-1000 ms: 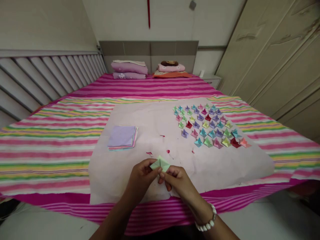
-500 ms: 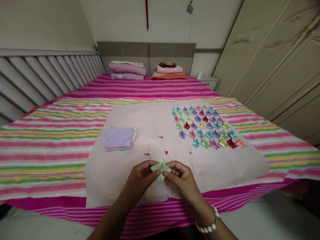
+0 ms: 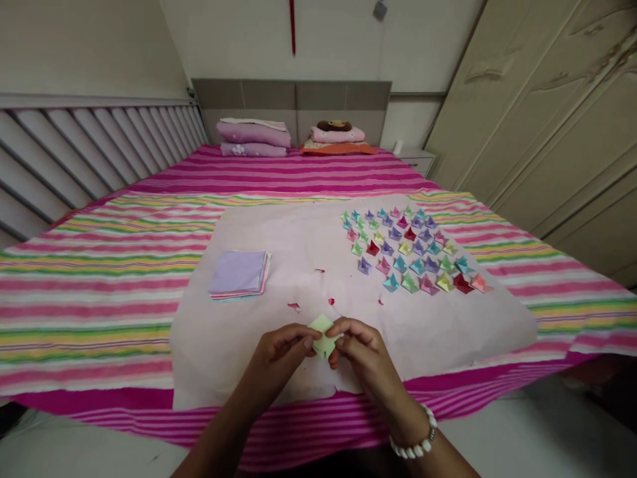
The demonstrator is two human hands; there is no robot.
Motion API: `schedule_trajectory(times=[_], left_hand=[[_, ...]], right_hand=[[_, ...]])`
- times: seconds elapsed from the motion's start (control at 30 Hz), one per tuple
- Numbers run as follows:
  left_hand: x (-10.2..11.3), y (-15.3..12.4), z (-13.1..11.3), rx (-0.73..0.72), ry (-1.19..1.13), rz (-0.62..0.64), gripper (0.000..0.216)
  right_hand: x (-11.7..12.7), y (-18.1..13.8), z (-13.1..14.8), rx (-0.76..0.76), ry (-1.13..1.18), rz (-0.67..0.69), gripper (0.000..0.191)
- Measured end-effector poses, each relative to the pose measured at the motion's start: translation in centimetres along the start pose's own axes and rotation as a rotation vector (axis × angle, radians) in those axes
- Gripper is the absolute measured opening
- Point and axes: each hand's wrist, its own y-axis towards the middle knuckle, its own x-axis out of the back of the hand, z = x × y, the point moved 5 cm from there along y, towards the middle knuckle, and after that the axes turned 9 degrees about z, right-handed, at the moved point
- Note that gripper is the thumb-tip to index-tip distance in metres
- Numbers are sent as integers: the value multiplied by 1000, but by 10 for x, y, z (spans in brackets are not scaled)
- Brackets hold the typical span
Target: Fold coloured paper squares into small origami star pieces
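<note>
A small folded piece of light green paper (image 3: 322,335) is pinched between both my hands above the near edge of a pale pink sheet (image 3: 249,332) on the bed. My left hand (image 3: 283,352) grips its left side with curled fingers. My right hand (image 3: 361,352), with a white bead bracelet on the wrist, grips its right side. A stack of coloured square papers (image 3: 239,273), lilac on top, lies to the left. Several finished folded paper pieces (image 3: 411,249) in many colours stand in rows to the right.
The striped pink bedcover (image 3: 99,279) spans the bed. Folded pillows (image 3: 253,136) and bedding lie at the headboard. A slatted rail (image 3: 74,159) runs along the left; wardrobe doors (image 3: 547,119) stand on the right. Small red paper scraps (image 3: 296,307) dot the sheet.
The green paper has been pressed together from an open, cross-creased shape into a tighter fold, and both hands have closed in round it.
</note>
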Motion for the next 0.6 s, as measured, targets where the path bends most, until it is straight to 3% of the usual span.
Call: schedule_trajectory(times=[0.2, 0.33, 0.6], left_hand=[[-2, 1, 1, -18, 19, -148, 12], [-1, 0, 0, -10, 141, -122, 18], [2, -1, -10, -79, 301, -79, 18]], right_hand=[[-2, 2, 2, -5, -71, 9, 14], [0, 3, 4, -21, -103, -55, 26], [0, 2, 15, 12, -333, -66, 22]])
